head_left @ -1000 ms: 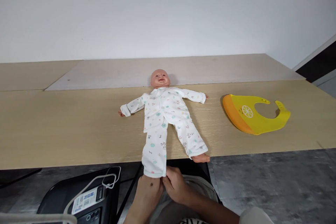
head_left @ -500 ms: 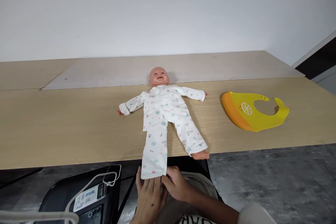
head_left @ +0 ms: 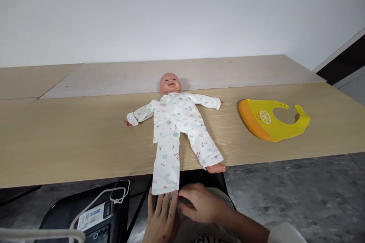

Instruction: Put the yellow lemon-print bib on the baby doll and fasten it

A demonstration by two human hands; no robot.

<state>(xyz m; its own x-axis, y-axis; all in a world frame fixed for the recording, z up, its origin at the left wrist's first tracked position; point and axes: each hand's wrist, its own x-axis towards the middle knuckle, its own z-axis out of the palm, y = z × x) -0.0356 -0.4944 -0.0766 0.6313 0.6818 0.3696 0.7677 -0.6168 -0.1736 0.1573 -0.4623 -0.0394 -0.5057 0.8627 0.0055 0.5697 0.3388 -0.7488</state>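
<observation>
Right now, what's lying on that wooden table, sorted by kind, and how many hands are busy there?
Baby doll in white printed pyjamas: 1
Yellow and orange silicone bib: 1
Hands at the doll's hanging trouser leg: 2, the left hand and the right hand
Total: 2 things on the table, 2 hands.

L hand (head_left: pixel 161 218) flat, fingers spread; R hand (head_left: pixel 201 205) curled, knuckles up, just beside it.
</observation>
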